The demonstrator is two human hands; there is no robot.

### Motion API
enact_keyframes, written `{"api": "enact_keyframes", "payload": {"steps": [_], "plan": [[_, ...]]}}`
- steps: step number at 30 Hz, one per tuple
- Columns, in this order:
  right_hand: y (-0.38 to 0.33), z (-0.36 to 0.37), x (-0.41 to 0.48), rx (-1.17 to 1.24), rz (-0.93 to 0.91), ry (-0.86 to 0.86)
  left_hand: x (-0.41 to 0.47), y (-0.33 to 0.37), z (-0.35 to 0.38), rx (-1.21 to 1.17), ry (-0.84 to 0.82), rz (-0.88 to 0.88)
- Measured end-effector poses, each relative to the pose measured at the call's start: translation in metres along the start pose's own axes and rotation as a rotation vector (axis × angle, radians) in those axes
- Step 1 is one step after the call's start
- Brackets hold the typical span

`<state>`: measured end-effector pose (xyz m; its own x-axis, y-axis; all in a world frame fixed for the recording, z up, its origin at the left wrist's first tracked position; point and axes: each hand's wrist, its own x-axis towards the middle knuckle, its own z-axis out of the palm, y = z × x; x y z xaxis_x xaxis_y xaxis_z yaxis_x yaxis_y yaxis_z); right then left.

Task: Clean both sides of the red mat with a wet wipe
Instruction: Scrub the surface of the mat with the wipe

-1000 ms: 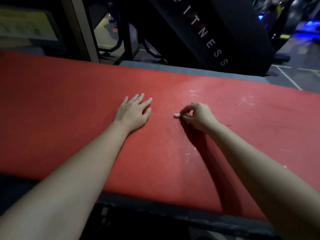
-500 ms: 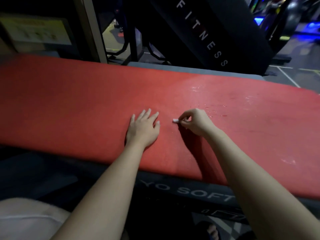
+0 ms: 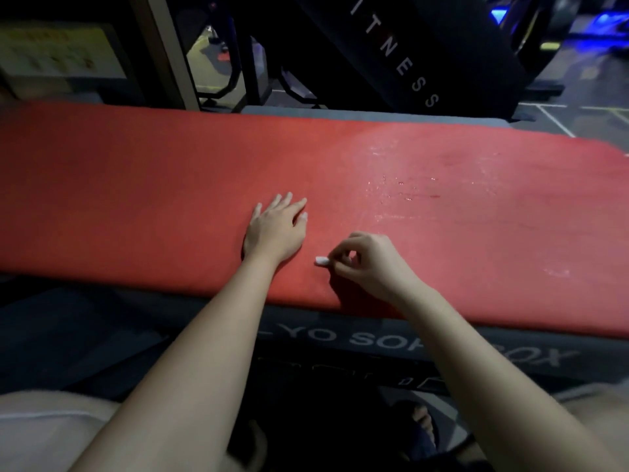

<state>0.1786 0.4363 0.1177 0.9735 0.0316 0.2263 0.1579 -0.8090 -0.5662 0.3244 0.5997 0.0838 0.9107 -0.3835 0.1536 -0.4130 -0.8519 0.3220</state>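
mat: red, soft-looking, matt, a bit rough, with shiny wet streaks on the right | wipe: small white wad, soft-looking | box: dark, smooth, matt, pale letters | floor: dark, matt, white lines

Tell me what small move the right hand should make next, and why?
Probably slide the wipe farther and rightward: the right hand pinches it on the red mat near its front edge, pale streaks lie beyond it, and the left hand lies flat on the mat.

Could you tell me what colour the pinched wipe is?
The wipe is white, clearest in the head view.
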Motion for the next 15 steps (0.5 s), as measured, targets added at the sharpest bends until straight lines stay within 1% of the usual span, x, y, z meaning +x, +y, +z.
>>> {"api": "enact_keyframes", "payload": {"steps": [2, 5, 7, 9, 11, 13, 15], "plan": [[-0.005, 0.0, -0.021, 0.016, -0.06, -0.049, 0.0, 0.001, 0.0, -0.01, -0.009, 0.003], [-0.01, -0.005, -0.041, -0.045, -0.102, -0.111, 0.001, -0.001, 0.001, -0.011, -0.007, -0.002], [-0.007, -0.015, -0.048, -0.089, -0.091, -0.176, 0.0, -0.002, 0.003, -0.01, -0.009, 0.004], [0.003, -0.032, -0.049, -0.116, -0.035, -0.218, -0.001, -0.003, 0.004, -0.007, 0.004, 0.015], [0.021, -0.044, -0.039, -0.149, 0.018, -0.169, 0.0, -0.004, 0.004, -0.01, 0.019, 0.019], [0.033, -0.047, -0.022, -0.142, 0.046, -0.062, 0.001, -0.004, 0.004, -0.008, 0.026, 0.018], [0.038, -0.045, -0.013, -0.125, 0.049, -0.032, -0.001, -0.003, 0.004, -0.014, 0.021, 0.015]]}}
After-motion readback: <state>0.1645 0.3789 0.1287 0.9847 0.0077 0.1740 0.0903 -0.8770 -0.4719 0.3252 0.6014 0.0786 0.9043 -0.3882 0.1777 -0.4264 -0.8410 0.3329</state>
